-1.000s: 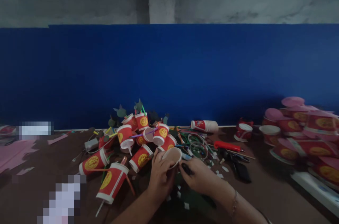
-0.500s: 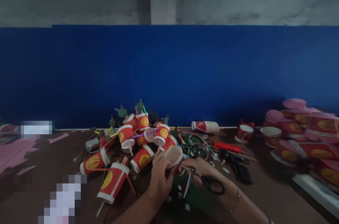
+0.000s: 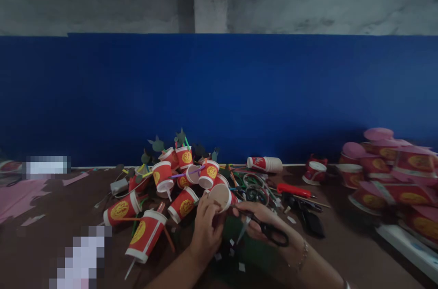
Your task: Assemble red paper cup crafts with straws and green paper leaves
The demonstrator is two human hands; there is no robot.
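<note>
My left hand (image 3: 207, 220) is closed around a red and white paper cup (image 3: 220, 195), whose pale round end is tilted up toward me. Just right of it, my right hand (image 3: 265, 220) grips black-handled scissors (image 3: 276, 235). One scissor blade points down and left, and the hand partly hides the other parts. The right fingertips are close to the cup's right side; whether they touch it I cannot tell. Beneath the hands, small white paper scraps (image 3: 242, 267) lie on a dark green patch of the table.
Several red cups with straws (image 3: 147, 234) crowd the left. A cup stack (image 3: 265, 163) lies at the back. Coiled tubing (image 3: 255, 188), a red-handled tool (image 3: 294, 189) and a black object (image 3: 312, 223) are to the right. Red and pink cup pieces (image 3: 393, 166) pile up far right.
The cup in my left hand has turned, so its round end faces me more. My right hand has rotated the scissors, and the upper handle loop no longer shows above the hand.
</note>
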